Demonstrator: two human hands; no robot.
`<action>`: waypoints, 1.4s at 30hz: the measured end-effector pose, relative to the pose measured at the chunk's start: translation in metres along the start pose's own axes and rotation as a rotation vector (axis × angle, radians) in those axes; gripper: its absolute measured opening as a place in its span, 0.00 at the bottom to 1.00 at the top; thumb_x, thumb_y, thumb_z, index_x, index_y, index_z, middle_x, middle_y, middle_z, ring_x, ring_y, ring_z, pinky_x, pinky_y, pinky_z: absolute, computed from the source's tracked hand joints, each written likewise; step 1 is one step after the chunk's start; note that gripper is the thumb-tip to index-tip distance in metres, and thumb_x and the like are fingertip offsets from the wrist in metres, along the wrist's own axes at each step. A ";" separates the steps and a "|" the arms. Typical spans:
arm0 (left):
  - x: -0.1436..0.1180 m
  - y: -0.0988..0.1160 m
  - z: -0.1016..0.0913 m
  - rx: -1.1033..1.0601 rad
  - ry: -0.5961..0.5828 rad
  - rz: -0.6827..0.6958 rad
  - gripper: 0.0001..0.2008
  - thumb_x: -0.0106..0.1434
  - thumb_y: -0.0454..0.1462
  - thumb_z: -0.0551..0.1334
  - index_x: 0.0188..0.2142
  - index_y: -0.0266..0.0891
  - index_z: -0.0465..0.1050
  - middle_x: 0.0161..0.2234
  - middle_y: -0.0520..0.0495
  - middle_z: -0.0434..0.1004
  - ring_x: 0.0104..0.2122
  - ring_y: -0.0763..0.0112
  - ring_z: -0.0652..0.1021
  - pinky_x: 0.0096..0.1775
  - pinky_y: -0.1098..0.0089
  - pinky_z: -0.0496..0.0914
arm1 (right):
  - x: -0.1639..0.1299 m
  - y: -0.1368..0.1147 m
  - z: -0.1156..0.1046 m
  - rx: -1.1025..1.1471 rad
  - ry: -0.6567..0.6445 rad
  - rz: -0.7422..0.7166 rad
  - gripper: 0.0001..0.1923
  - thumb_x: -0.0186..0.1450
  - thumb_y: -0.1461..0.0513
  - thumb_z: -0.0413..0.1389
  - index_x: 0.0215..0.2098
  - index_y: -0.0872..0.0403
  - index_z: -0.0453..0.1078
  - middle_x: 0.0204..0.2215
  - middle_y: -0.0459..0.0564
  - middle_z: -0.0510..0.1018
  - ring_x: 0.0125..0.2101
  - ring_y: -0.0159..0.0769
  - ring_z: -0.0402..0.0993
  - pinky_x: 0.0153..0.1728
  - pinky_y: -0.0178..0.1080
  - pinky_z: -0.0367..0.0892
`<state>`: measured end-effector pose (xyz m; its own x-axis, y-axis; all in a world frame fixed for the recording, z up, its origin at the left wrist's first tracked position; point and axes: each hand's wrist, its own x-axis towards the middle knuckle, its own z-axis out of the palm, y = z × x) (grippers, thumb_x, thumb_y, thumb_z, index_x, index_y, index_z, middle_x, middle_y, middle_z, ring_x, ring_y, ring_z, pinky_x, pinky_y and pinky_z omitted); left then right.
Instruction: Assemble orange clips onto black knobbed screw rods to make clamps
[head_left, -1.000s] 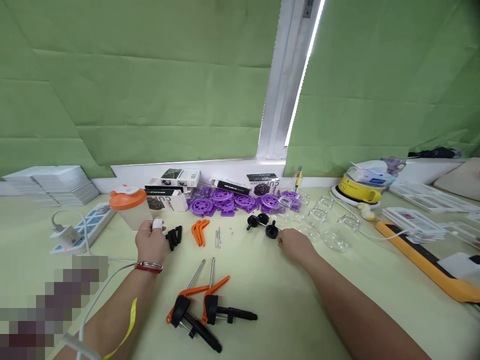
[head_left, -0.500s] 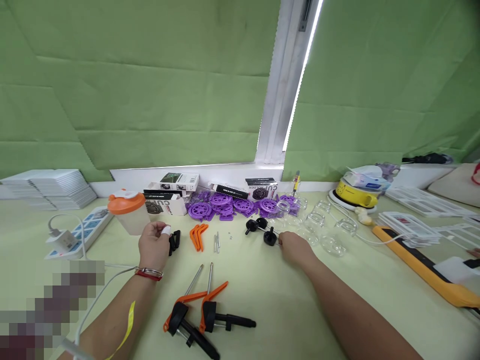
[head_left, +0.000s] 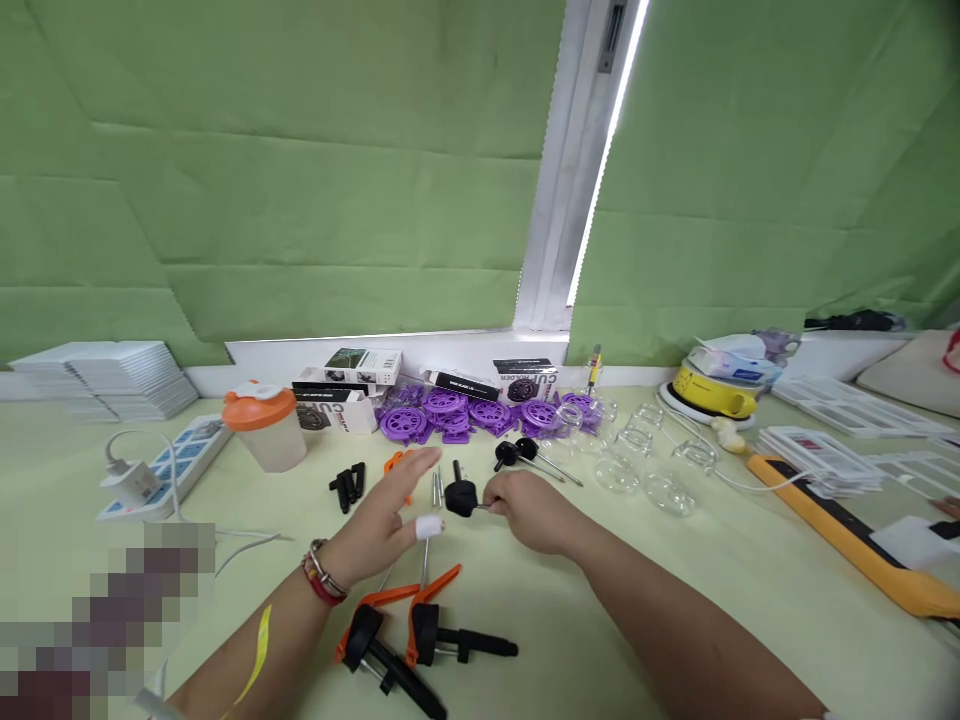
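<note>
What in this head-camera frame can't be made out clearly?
- Lower-left corner, head view: a pixelated block covers whatever lies there.
- Orange levers: the left hand hides most of them.
- Black knob: the right hand covers the end of its pin, so the grip is unclear.
- Box print: too small to read fully.
- Orange bar: cut off by the right edge.

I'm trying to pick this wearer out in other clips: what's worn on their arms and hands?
Both forearms are bare, with no sleeves or gloves. The left hand has a white wrap on one fingertip; its wrist carries a red band and a thin metal bangle. A yellow ribbon hangs at the left forearm. The right hand wears nothing visible.
</note>
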<state>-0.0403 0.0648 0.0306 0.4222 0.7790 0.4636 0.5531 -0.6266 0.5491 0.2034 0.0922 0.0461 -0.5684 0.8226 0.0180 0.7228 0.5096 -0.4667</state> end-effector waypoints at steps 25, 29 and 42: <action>0.005 -0.052 -0.022 -0.263 0.909 -0.679 0.21 0.52 0.46 0.64 0.42 0.39 0.64 0.23 0.56 0.66 0.18 0.76 0.68 0.22 0.75 0.64 | 0.105 -0.057 0.067 0.239 -0.014 0.378 0.06 0.53 0.61 0.61 0.28 0.56 0.72 0.29 0.52 0.76 0.28 0.36 0.71 0.24 0.34 0.58; 0.003 -0.054 -0.022 -0.228 0.903 -0.679 0.21 0.53 0.47 0.63 0.43 0.39 0.65 0.24 0.55 0.66 0.19 0.76 0.69 0.23 0.74 0.65 | 0.112 -0.053 0.073 0.245 -0.026 0.418 0.07 0.51 0.63 0.61 0.28 0.56 0.70 0.32 0.54 0.76 0.30 0.39 0.72 0.23 0.34 0.58; 0.004 -0.053 -0.022 -0.207 0.920 -0.710 0.23 0.47 0.42 0.67 0.42 0.39 0.67 0.33 0.49 0.71 0.25 0.74 0.71 0.27 0.72 0.68 | 0.110 -0.052 0.073 0.319 0.011 0.459 0.08 0.48 0.65 0.61 0.26 0.56 0.67 0.30 0.55 0.75 0.31 0.40 0.73 0.22 0.33 0.57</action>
<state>-0.0835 0.1011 0.0185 -0.6566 0.6966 0.2891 0.2930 -0.1176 0.9488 0.0744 0.1378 0.0075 -0.2182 0.9455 -0.2419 0.7395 -0.0016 -0.6732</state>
